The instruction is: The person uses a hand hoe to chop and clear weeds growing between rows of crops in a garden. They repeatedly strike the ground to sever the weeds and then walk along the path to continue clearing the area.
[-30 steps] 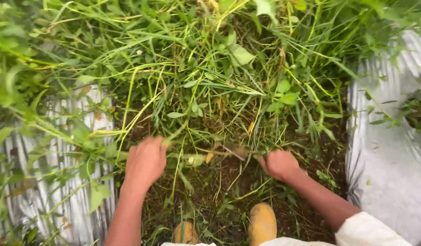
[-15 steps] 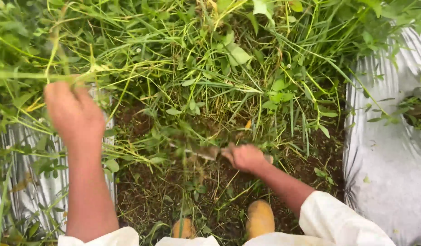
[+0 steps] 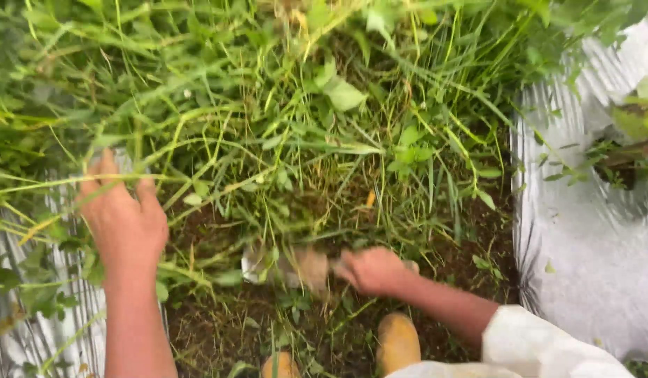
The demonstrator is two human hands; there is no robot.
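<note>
My left hand [image 3: 124, 220] has dropped since half a sec ago, fingers spread into the grass [image 3: 282, 133] by the left plastic sheet [image 3: 30, 329]. Right hand [image 3: 373, 269] is fisted on a blurred blade [image 3: 285, 266], prob. a sickle, low at the soil.

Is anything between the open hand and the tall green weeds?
Nothing visible. The left hand is open and already touches the tangled green grass and weeds. The right hand grips a blurred flat metal blade low at the weed base.
</note>
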